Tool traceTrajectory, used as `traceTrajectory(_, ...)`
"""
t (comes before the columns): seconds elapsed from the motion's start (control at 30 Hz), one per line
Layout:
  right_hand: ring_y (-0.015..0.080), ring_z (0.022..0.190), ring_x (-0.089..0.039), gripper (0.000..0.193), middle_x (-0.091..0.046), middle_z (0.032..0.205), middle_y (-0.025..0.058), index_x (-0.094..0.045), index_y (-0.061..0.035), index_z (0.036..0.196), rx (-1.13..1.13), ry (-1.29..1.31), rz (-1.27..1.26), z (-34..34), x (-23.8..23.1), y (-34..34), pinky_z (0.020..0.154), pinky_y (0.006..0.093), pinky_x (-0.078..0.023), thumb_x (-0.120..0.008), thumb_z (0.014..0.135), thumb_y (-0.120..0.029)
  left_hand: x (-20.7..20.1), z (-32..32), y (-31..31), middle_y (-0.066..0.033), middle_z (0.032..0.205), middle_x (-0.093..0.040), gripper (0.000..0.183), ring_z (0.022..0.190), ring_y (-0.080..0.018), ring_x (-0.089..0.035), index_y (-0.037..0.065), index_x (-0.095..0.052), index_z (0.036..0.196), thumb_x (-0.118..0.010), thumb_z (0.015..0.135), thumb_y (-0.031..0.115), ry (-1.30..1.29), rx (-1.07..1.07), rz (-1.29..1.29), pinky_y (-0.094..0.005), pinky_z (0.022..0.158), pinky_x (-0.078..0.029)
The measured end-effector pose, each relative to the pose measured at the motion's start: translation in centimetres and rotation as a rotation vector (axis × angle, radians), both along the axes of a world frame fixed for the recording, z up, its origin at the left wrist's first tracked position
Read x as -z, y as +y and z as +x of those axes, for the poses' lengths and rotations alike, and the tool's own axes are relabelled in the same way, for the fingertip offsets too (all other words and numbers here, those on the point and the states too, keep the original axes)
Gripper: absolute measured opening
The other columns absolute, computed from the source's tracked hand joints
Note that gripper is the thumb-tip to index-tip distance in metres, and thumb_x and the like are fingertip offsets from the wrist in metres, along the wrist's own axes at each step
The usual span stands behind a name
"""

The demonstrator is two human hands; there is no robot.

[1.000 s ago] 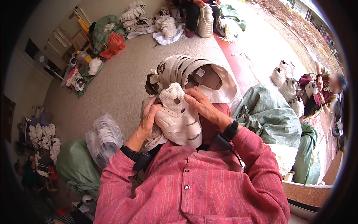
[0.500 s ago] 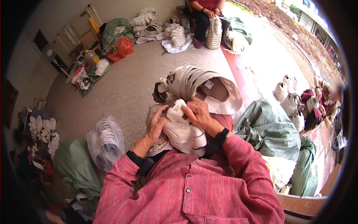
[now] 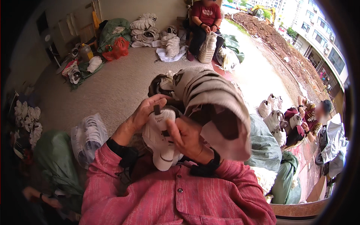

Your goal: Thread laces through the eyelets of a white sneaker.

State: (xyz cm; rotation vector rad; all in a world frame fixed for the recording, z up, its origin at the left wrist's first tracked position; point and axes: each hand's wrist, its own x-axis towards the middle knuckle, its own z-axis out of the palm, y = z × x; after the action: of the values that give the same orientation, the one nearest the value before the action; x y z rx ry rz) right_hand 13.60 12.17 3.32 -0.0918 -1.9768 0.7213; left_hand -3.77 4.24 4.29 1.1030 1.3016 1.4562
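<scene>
In front of my chest I hold a white shoe upper (image 3: 156, 144), its rounded toe pointing down toward me and its tongue with a dark tab (image 3: 156, 110) at the top. My right hand (image 3: 189, 138) is closed on its right side, thumb pressed on the tongue. Around the upper's far left side curls my left hand (image 3: 144, 112), with its fingertips close to the tab. Just beyond my hands lies a thick stack of nested beige-grey uppers (image 3: 210, 90), its open end facing me on the right. What supports the stack is mostly hidden.
To my left sit a clear plastic bag of white uppers (image 3: 92, 137) and a green sack (image 3: 56, 159). Another green sack (image 3: 260, 144) stands close on the right. One person (image 3: 205, 18) sits far ahead with a stack of uppers; another (image 3: 309, 116) works at right among more uppers.
The upper has turned so its toe points down toward me, and both hands have shifted with it. The nested stack now looks larger and closer on the right. My view has tilted upward.
</scene>
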Motion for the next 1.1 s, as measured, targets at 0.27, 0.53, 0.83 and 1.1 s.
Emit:
traceTrajectory(0.27,0.0098,0.059,-0.053,0.016,-0.060,0.070,-0.0006,-0.057,-0.0019,0.100,-0.011,-0.085,-0.577,3.4,9.4,6.9,0.056,0.0260,-0.046,-0.060,0.098,-0.017,10.4,2.1,4.0,-0.0045,0.113,-0.062,0.040,0.107,-0.0113,-0.054,0.000,-0.060,0.123,-0.044,0.102,0.029,0.190,-0.073,0.078,-0.0273,0.096,-0.042)
traceTrajectory(0.53,0.0242,0.060,-0.064,0.018,-0.065,0.073,0.0142,-0.055,-0.0033,0.105,0.041,-0.379,-0.267,2.3,7.4,9.0,0.056,0.0352,-0.050,-0.062,0.096,-0.017,13.5,3.7,2.7,-0.0075,0.116,-0.062,0.044,0.108,-0.0145,-0.055,-0.001,-0.060,0.122,-0.042,0.101,0.032,-0.104,-0.298,0.104,-0.0279,0.099,-0.040)
traceTrajectory(0.83,0.0320,0.075,-0.070,0.024,-0.069,0.086,0.0155,-0.062,-0.0087,0.112,0.045,-0.251,-0.151,-0.7,8.3,8.5,0.063,0.0362,-0.053,-0.066,0.093,-0.024,9.3,2.8,2.8,-0.0177,0.108,-0.062,0.041,0.097,-0.0285,-0.059,-0.004,-0.061,0.112,-0.042,0.105,0.032,0.653,-0.578,0.143,-0.0365,0.090,-0.045)
traceTrajectory(1.1,0.0289,0.073,-0.070,0.030,-0.067,0.082,0.0171,-0.063,-0.0065,0.116,-0.304,-0.508,-0.342,-0.2,3.9,10.5,0.064,0.0345,-0.053,-0.058,0.098,-0.030,5.4,6.7,2.2,-0.0250,0.140,-0.042,0.097,0.129,-0.0404,-0.044,0.003,-0.030,0.147,-0.082,0.074,0.040,1.073,-0.483,0.096,-0.0469,0.106,-0.038)
